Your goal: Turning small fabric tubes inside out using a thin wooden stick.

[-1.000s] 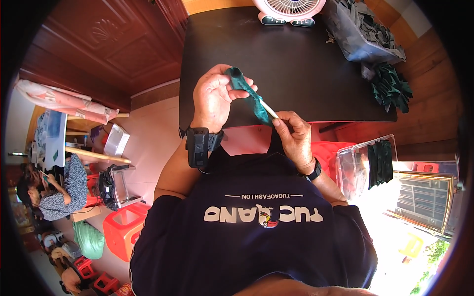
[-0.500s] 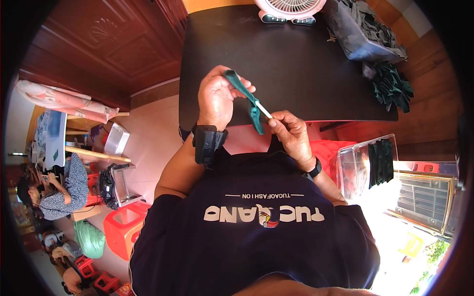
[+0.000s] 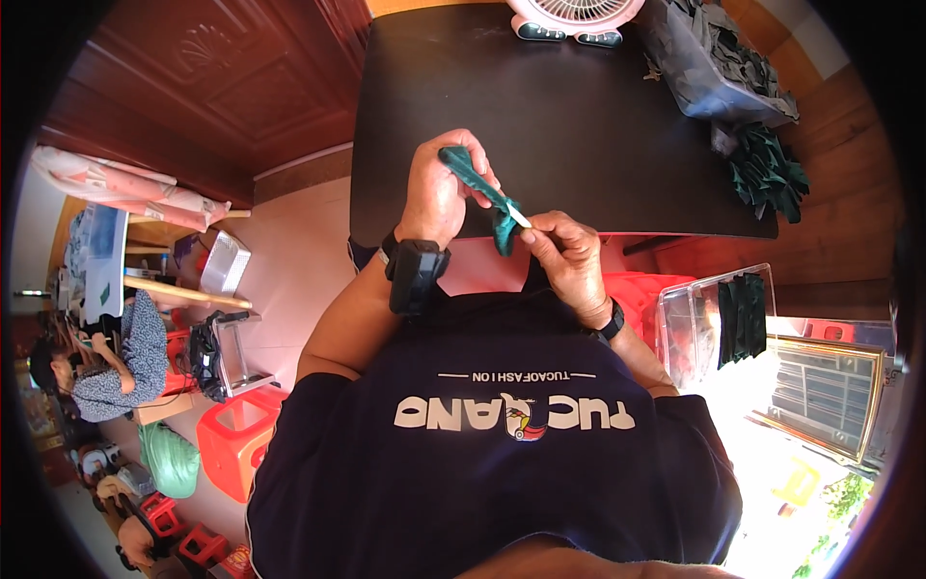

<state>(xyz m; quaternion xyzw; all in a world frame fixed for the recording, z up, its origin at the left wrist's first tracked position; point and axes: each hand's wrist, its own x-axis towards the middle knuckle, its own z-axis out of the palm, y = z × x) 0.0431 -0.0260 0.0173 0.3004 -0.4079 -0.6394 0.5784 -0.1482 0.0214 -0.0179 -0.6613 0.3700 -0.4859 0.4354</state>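
Fabric strip (image 3: 465, 169), dark green, lies gripped in the left hand (image 3: 433, 196); I see the right hand (image 3: 572, 259) pinching a white stick (image 3: 519, 217), which could snag the strip if pushed askew.

A slanting green cloth strip (image 3: 470, 174) touches a white stick (image 3: 519, 216).

Harsh daylight at lower right bleaches the floor beside a gold-framed panel (image 3: 830, 398) white. My left hand (image 3: 444, 188) and right hand (image 3: 571, 256) show clearly; my dark shirt (image 3: 492, 492) hides its folds. Fisheye distortion bends outer edges into a black surround.
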